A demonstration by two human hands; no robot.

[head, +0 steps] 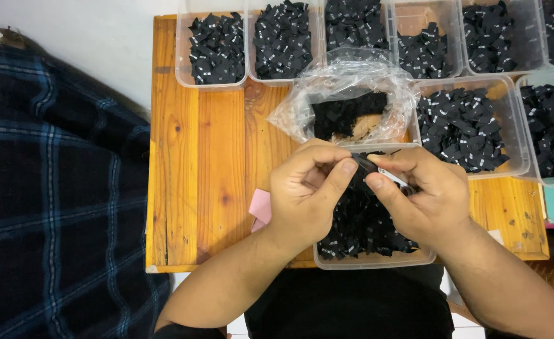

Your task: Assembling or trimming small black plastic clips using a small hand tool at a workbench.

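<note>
My left hand [308, 188] and my right hand [418, 194] meet over a clear plastic tub [377, 259] filled with small black fabric labels [361, 229]. Both hands pinch one black label [368, 165] between thumbs and fingers, and a small white-marked piece [393, 176] shows at my right fingertips. The tub sits at the near edge of a wooden table [201, 163]. My forearms come in from the bottom of the view.
A crumpled clear plastic bag [346, 94] with black labels lies behind the tub. Several clear tubs of black labels [217, 47] line the table's far side and right [462, 125]. A pink scrap [261, 207] lies by my left hand. Dark plaid cloth [57, 188] covers the left.
</note>
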